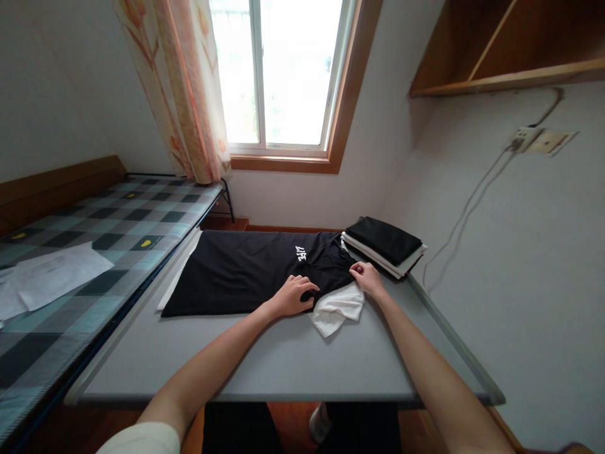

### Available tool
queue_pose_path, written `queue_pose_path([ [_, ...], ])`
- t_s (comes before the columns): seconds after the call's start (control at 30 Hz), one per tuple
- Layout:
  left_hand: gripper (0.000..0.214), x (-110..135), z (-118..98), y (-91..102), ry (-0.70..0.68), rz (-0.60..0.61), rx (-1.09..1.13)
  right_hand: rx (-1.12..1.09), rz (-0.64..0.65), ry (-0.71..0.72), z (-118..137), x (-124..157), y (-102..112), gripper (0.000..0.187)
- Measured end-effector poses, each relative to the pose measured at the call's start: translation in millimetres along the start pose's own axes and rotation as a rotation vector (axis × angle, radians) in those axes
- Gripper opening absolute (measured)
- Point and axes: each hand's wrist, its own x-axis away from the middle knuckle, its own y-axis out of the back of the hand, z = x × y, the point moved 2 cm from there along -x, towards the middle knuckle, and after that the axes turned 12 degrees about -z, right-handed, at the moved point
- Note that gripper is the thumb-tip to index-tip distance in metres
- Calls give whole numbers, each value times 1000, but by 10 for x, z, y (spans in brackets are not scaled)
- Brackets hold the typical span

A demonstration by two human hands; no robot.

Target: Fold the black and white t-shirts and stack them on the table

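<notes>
A black T-shirt [246, 271] with white lettering lies spread across the grey table [283, 359]. One white sleeve [338, 309] sticks out at its near right side. My left hand [295, 295] rests on the shirt's near edge beside that sleeve, fingers curled and pinching the black cloth. My right hand [367, 277] is at the shoulder, just above the white sleeve, fingers closed on the fabric there.
A stack of folded black and white clothes [385, 246] sits at the table's far right corner. A bed with a checked cover [89, 239] and white sheets of paper [47, 274] runs along the left. Wall and a cable are on the right, a window behind.
</notes>
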Motion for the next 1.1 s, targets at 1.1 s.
queue_pose_path([
  [1.1, 43, 844, 816, 1321, 134, 89, -165, -37, 171, 533, 350, 293, 188, 21],
])
